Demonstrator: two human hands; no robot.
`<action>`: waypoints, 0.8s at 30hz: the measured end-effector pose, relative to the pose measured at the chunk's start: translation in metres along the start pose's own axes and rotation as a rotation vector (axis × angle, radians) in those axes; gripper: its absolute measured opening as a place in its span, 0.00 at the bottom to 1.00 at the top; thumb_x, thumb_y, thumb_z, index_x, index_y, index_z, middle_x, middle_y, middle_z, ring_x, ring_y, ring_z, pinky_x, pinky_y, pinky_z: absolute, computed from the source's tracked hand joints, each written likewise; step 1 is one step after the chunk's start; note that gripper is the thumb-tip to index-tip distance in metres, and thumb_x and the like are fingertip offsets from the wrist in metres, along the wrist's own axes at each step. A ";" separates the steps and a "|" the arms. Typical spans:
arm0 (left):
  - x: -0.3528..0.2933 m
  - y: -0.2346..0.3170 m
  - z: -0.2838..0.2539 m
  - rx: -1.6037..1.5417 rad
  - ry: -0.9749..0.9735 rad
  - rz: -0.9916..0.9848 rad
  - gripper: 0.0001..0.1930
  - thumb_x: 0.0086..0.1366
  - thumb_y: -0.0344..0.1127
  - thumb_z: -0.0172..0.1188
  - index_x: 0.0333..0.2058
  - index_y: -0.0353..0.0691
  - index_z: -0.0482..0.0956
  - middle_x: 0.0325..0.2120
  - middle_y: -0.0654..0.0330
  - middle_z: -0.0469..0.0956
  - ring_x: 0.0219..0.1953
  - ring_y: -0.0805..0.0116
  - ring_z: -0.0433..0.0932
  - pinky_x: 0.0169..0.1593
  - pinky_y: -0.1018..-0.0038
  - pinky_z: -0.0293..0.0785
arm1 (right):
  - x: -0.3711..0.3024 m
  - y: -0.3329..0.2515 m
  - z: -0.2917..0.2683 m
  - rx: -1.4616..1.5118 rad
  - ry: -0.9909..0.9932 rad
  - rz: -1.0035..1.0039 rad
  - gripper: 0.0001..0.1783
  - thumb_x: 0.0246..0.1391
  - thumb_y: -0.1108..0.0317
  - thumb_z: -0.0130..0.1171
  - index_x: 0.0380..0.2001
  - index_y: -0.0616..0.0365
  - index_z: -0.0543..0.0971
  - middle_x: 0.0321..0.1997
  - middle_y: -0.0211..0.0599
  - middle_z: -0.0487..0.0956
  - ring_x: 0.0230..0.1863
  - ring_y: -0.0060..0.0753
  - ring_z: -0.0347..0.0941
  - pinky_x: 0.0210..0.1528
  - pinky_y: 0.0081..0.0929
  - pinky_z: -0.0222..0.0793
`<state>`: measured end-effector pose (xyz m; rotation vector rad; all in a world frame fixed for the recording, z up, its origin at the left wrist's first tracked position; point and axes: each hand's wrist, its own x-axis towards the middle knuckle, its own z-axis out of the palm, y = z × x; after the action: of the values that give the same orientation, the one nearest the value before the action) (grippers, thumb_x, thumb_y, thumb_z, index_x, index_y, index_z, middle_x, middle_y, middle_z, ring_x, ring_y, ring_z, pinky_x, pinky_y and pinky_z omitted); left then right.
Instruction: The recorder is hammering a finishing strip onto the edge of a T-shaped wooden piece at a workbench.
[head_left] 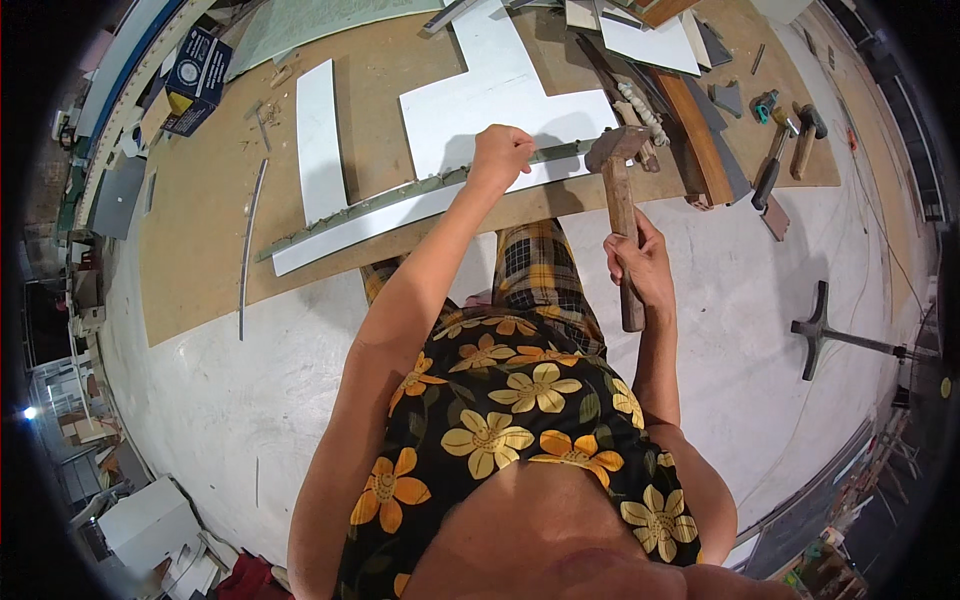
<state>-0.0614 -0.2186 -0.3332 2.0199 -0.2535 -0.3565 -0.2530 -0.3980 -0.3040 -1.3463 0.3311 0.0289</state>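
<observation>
My right hand (642,262) is wrapped round the wooden handle of a hammer (621,200), whose blocky head is raised over the right end of a long white strip (365,232). A narrow grey-green strip (400,190) runs along that white strip's far edge. Above the grey-green strip, my left hand (503,155) is closed with its fingers curled in; whatever they may hold is too small to make out. Just beyond lies a large stepped white panel (480,95). A separate white board (319,130) lies to its left.
The brown sheet (200,240) carries a dark blue box (195,82) at far left and a thin metal strip (252,250). Wooden planks (695,130) and two more hammers (771,168) (806,145) lie right. A black T-shaped stand (820,330) is on the pale floor.
</observation>
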 end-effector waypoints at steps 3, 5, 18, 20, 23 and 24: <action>-0.001 0.000 0.002 0.021 -0.013 -0.009 0.08 0.58 0.27 0.59 0.33 0.28 0.83 0.24 0.55 0.82 0.21 0.72 0.80 0.28 0.75 0.75 | -0.001 -0.001 0.000 -0.003 0.010 0.003 0.24 0.52 0.74 0.54 0.54 0.64 0.70 0.17 0.24 0.68 0.13 0.15 0.62 0.15 0.17 0.60; -0.001 0.000 0.003 0.017 -0.016 -0.009 0.08 0.58 0.27 0.59 0.32 0.28 0.83 0.24 0.55 0.82 0.21 0.71 0.80 0.28 0.75 0.75 | -0.002 -0.001 0.000 -0.002 0.019 0.006 0.24 0.52 0.74 0.54 0.54 0.64 0.69 0.17 0.24 0.68 0.13 0.15 0.62 0.15 0.17 0.60; 0.001 -0.006 0.011 0.043 0.027 0.027 0.08 0.58 0.27 0.58 0.32 0.28 0.82 0.24 0.54 0.82 0.20 0.71 0.79 0.27 0.75 0.75 | -0.004 0.001 -0.002 0.029 0.018 -0.015 0.23 0.51 0.75 0.53 0.52 0.65 0.70 0.18 0.24 0.69 0.13 0.15 0.61 0.15 0.17 0.60; -0.001 -0.008 0.014 0.062 0.038 0.045 0.08 0.59 0.27 0.59 0.33 0.28 0.82 0.24 0.54 0.82 0.20 0.71 0.79 0.27 0.76 0.74 | -0.004 0.002 -0.003 0.030 0.024 -0.011 0.22 0.51 0.75 0.53 0.52 0.66 0.70 0.18 0.25 0.69 0.13 0.15 0.61 0.15 0.17 0.60; -0.003 -0.016 0.020 0.112 0.063 0.106 0.08 0.59 0.28 0.61 0.34 0.29 0.82 0.24 0.53 0.82 0.20 0.71 0.78 0.26 0.75 0.74 | -0.003 0.001 -0.001 -0.005 0.025 -0.007 0.24 0.52 0.75 0.53 0.54 0.66 0.69 0.18 0.25 0.69 0.13 0.15 0.62 0.14 0.17 0.60; -0.004 -0.021 0.022 0.123 0.094 0.179 0.08 0.59 0.29 0.62 0.34 0.30 0.83 0.25 0.53 0.82 0.22 0.70 0.79 0.28 0.74 0.74 | -0.002 0.000 0.000 -0.002 0.012 -0.013 0.25 0.52 0.75 0.53 0.55 0.66 0.69 0.18 0.25 0.69 0.13 0.15 0.62 0.14 0.17 0.60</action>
<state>-0.0724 -0.2265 -0.3606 2.1094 -0.4030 -0.1356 -0.2551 -0.3976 -0.3036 -1.3508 0.3328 0.0105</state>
